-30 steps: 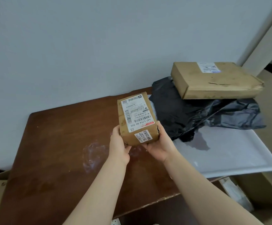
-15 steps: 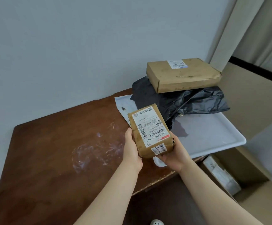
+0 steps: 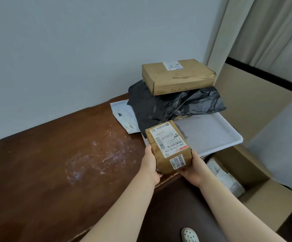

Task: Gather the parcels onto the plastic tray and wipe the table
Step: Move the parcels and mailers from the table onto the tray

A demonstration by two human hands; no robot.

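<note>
The bench (image 3: pixel 37 172) is dark brown wood and fills the left half of the view, set against a pale wall. Near its middle lies a patch of white smears (image 3: pixel 92 159). At the far edge, a white mailer (image 3: pixel 124 117) lies flat, partly on the bench and partly tucked under a black bag (image 3: pixel 167 107).

The left hand (image 3: pixel 149 165) grips the left side of a small box (image 3: pixel 169 148), with the thumb on top near the box's near corner. The right hand (image 3: pixel 193 169) grips the right side and supports the near lower corner from below. Both hands are closed on the box and hold it in the air above the bench's near right edge, over the near left corner of the tray (image 3: pixel 211 133). The box is brown card, tilted, with a large white label on top and a smaller label on its near face.

The tray is white plastic and sits at the right end of the bench, its right part overhanging the edge. The black bag lies crumpled across the tray's far part. A flat box (image 3: pixel 178 76) rests on top of the bag, label upward, close to the wall.

Right of the bench, on the floor, stands an open carton (image 3: pixel 267 203) holding white packets (image 3: pixel 225 179). A white shoe (image 3: pixel 189 235) shows at the bottom edge. A curtain (image 3: pixel 256 32) hangs at upper right.
</note>
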